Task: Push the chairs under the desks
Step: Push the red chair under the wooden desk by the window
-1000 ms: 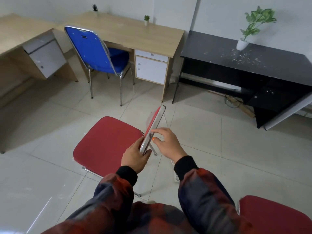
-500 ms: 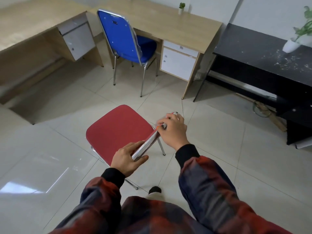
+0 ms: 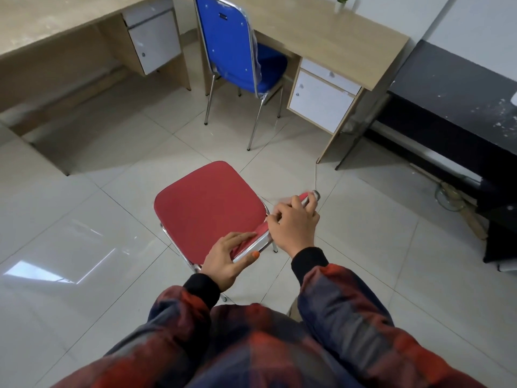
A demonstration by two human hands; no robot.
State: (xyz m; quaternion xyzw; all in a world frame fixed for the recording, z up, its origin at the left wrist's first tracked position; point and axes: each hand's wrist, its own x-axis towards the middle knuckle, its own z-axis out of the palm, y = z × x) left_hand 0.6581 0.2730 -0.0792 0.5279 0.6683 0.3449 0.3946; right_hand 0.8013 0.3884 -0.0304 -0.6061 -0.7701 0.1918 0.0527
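Observation:
A red padded chair (image 3: 207, 208) with a chrome frame stands on the tiled floor right below me, its backrest seen edge-on. My left hand (image 3: 228, 259) grips the near end of the backrest's top rail, thumb under the chrome tube. My right hand (image 3: 293, 222) holds the far end of the same rail, fingers curled over it. A blue chair (image 3: 232, 43) stands ahead, its seat partly under the light wooden desk (image 3: 335, 32). A second wooden desk (image 3: 50, 26) runs along the left.
A black desk (image 3: 458, 88) stands at the right with cables and clutter on the floor under it. White drawer units (image 3: 321, 102) hang under the wooden desks. Open tiled floor (image 3: 84, 233) lies to the left of the red chair.
The red chair has moved forward toward the desks with both hands on its backrest. My right hand slid along the rail to its far end. The desks and blue chair look closer.

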